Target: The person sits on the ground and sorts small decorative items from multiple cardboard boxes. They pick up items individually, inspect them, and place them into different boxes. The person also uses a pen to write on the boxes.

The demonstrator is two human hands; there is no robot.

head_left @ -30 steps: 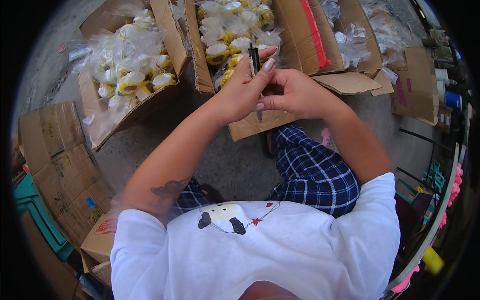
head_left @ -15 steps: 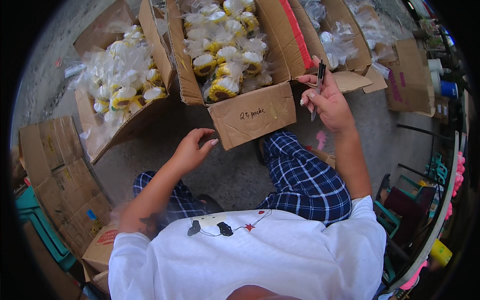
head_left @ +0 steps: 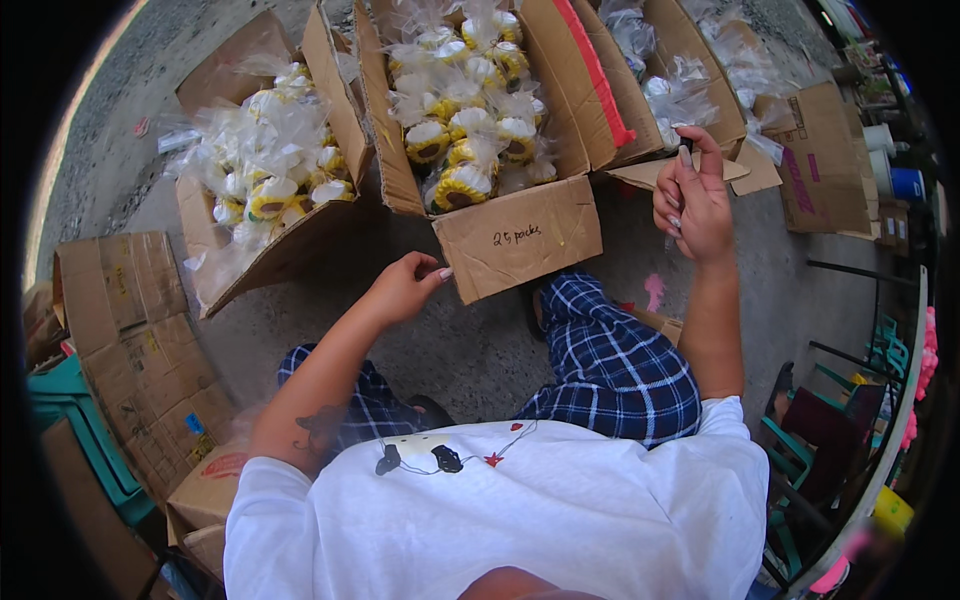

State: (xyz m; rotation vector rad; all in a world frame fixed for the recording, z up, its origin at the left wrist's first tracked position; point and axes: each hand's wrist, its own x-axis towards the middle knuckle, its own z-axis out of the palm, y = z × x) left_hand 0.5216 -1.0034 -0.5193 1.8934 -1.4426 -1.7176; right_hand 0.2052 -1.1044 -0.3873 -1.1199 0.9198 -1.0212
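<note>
My left hand (head_left: pixel 405 287) is at the left edge of the middle box's front flap (head_left: pixel 520 240), its thumb and finger closed together on that edge. The brown cardboard flap hangs down and bears handwriting. My right hand (head_left: pixel 697 205) is raised to the right of the box, with its fingers curled round a pen. Mostly hidden by the fingers, the pen (head_left: pixel 685 147) shows a dark part near the fingertips. Inside the middle box lie several clear plastic bags of yellow, white and brown round items (head_left: pixel 465 185).
A second open box (head_left: pixel 250 265) of similar bags stands at the left, beside flattened cardboard (head_left: pixel 130 330) and green plastic chairs (head_left: pixel 80 430). More boxes with bagged items (head_left: pixel 685 95) are at the far right. A metal-edged table (head_left: pixel 905 400) curves along the right side.
My left hand has closed its thumb and finger at the flap's edge. My right hand has shifted right and its fingers have curled further round the pen. The view has shifted slightly.
</note>
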